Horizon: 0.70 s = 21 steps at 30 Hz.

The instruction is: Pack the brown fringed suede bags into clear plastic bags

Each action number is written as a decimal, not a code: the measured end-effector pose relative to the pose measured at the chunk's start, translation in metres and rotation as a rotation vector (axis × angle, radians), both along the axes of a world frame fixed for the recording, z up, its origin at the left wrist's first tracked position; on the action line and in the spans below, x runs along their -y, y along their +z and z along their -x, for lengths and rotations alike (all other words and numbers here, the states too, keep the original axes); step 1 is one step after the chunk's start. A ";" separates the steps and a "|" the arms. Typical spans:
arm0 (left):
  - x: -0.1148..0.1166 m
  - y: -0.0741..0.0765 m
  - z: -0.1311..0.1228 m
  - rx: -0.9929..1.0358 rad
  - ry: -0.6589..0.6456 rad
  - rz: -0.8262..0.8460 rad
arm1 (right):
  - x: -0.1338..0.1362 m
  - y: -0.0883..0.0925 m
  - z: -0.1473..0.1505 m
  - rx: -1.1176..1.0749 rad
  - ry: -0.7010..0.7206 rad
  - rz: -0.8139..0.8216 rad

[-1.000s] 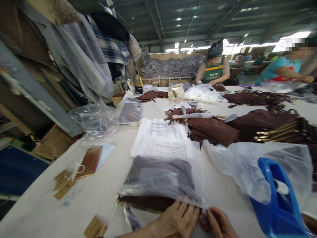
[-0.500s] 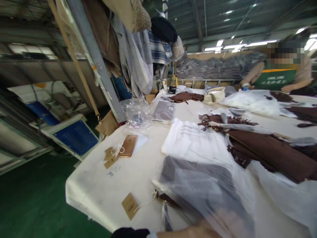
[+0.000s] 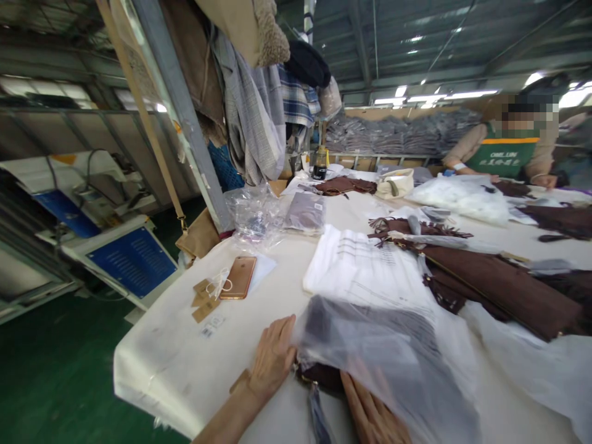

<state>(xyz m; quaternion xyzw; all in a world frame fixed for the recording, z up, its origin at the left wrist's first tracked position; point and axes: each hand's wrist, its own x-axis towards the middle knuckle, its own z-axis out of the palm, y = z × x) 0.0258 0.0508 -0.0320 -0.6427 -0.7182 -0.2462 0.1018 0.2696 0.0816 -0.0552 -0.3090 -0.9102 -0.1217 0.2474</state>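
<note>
A clear plastic bag [image 3: 398,345] with grey layers showing through lies at the front of the table. A dark brown pouch [image 3: 324,375] with a grey-wrapped tassel [image 3: 319,413] shows at its open edge. My left hand [image 3: 274,357] is at the bag's left corner, fingers pressed together; what they hold, if anything, is hidden. My right hand [image 3: 372,404] lies flat with fingers stretched out, partly under the film and against the pouch. A brown card tag [image 3: 239,382] is mostly covered by my left wrist.
A phone [image 3: 243,277] and small tags [image 3: 205,301] lie at the left. White bags [image 3: 365,265] lie behind the bag, brown pouches [image 3: 499,287] at the right. A person in a green apron [image 3: 502,154] stands across the table. Clothes hang from a metal post [image 3: 180,111].
My left hand has come up to the bag's left corner, over the brown tag. My right hand now shows beside the pouch. The view has shifted slightly.
</note>
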 end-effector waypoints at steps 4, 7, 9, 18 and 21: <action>-0.019 -0.007 -0.002 0.102 -0.011 0.004 | -0.005 0.020 0.000 0.007 -0.042 -0.010; -0.019 -0.003 -0.007 0.183 -0.063 -0.025 | -0.010 0.035 -0.002 0.014 0.000 -0.051; -0.015 0.002 -0.011 0.240 -0.076 -0.037 | -0.015 0.041 -0.003 0.043 0.055 -0.101; -0.005 0.004 -0.011 0.407 0.075 0.025 | -0.024 0.027 -0.017 0.027 0.149 0.009; -0.007 0.002 -0.013 0.402 0.123 0.053 | -0.026 0.017 -0.014 -0.020 0.090 0.059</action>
